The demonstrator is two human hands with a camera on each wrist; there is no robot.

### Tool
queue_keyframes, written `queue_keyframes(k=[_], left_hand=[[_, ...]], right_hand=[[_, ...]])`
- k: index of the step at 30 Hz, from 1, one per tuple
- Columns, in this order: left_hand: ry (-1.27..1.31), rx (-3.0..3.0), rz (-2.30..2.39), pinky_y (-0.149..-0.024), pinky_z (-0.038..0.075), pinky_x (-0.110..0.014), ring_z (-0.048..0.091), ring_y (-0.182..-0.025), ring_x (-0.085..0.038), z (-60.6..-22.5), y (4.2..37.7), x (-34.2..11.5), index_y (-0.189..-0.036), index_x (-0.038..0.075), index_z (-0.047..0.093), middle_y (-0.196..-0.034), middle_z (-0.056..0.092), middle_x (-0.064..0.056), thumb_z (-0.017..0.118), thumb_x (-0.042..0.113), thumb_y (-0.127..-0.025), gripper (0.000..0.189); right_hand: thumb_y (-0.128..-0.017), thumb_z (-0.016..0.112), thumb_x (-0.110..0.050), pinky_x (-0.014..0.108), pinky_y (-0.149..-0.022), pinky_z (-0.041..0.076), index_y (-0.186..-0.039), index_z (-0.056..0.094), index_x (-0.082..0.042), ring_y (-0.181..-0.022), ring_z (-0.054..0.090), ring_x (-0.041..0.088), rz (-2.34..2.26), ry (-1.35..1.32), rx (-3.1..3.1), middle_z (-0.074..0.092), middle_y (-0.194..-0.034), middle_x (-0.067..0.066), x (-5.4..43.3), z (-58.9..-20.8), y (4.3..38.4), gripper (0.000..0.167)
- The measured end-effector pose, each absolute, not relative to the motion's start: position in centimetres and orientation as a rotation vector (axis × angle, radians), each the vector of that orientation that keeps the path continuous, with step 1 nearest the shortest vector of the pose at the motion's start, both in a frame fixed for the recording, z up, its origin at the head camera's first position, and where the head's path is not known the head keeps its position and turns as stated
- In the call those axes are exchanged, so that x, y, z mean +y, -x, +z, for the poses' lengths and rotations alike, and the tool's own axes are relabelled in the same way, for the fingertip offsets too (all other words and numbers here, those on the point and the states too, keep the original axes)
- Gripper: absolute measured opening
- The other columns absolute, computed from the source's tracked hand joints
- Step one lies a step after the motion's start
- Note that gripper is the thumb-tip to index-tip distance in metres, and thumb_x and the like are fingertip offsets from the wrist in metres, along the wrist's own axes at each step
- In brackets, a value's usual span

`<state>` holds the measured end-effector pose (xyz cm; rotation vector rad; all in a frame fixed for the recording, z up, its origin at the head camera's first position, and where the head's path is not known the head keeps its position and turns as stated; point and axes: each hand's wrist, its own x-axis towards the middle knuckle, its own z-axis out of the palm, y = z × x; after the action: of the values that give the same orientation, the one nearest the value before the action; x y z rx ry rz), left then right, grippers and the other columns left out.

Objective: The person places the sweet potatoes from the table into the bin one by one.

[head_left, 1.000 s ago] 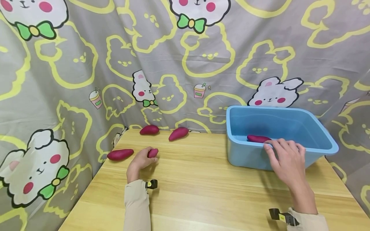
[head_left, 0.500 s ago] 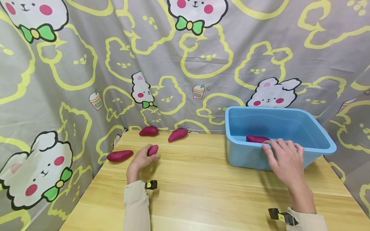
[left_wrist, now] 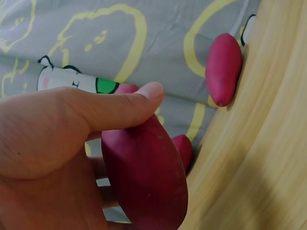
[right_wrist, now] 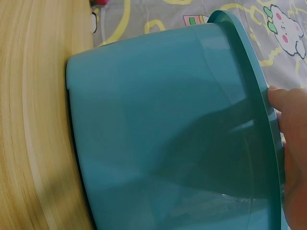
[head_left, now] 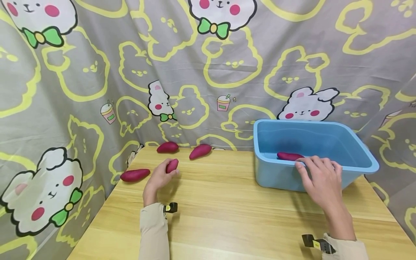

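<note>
My left hand [head_left: 159, 177] holds a purple sweet potato [head_left: 172, 166] over the left part of the table. In the left wrist view the thumb lies across the sweet potato [left_wrist: 146, 177], with the fingers behind it. On the right, my right hand [head_left: 325, 180] grips the front rim of a blue plastic bin [head_left: 282, 176], its fingers bent over the edge and their tips hidden. The right wrist view has the bin's outer wall [right_wrist: 163, 129] filling the middle, the hand [right_wrist: 292, 129] at its rim. Inside the bin lies another sweet potato [head_left: 289, 156].
Two sweet potatoes lie along the table's back edge, one to the left [head_left: 167, 147] and one [head_left: 200, 151] nearer the middle. A third sweet potato [head_left: 134, 175] is left of my left hand. A grey patterned curtain [head_left: 234, 72] hangs behind the wooden table [head_left: 234, 216].
My left hand has raised the sweet potato slightly from the table and tilted it more upright. The right hand stays on the bin's rim.
</note>
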<state>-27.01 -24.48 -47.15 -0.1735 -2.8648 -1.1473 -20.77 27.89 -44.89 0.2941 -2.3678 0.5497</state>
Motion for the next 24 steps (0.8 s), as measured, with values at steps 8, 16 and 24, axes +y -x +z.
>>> queue_keyframes(k=[8, 16, 24], left_hand=[[0.215, -2.753, -1.198, -0.084, 0.049, -0.044, 0.061, -0.098, -0.034, -46.7, 27.2, -24.2, -0.142, 0.004, 0.053, -0.118, 0.063, -0.025, 0.072, 0.019, -0.098, 0.051], [0.258, -2.670, -1.228, -0.079, 0.049, -0.042, 0.060, -0.095, -0.034, -46.3, 27.4, -23.5, -0.138, 0.005, 0.055, -0.116, 0.063, -0.024, 0.073, 0.019, -0.098, 0.047], [0.228, -2.608, -1.263, -0.080, 0.051, -0.043, 0.061, -0.098, -0.035, -46.1, 27.5, -22.8, -0.143, 0.008, 0.053, -0.121, 0.062, -0.025, 0.073, 0.019, -0.097, 0.050]], right_hand=[[-0.103, 0.058, -0.032, 0.068, -0.101, 0.024, -0.113, 0.072, -0.004, -0.106, 0.050, 0.044, 0.549, -0.298, -2.365, 0.067, -0.111, 0.023, 27.9, -44.9, 20.8, 0.032], [-0.103, 0.058, -0.031, 0.068, -0.100, 0.024, -0.113, 0.071, -0.004, -0.105, 0.050, 0.044, 0.551, -0.299, -2.362, 0.068, -0.110, 0.022, 27.9, -44.8, 20.7, 0.032], [-0.104, 0.058, -0.031, 0.069, -0.101, 0.023, -0.113, 0.072, -0.005, -0.106, 0.050, 0.044, 0.553, -0.303, -2.362, 0.068, -0.110, 0.022, 27.9, -45.0, 20.8, 0.031]])
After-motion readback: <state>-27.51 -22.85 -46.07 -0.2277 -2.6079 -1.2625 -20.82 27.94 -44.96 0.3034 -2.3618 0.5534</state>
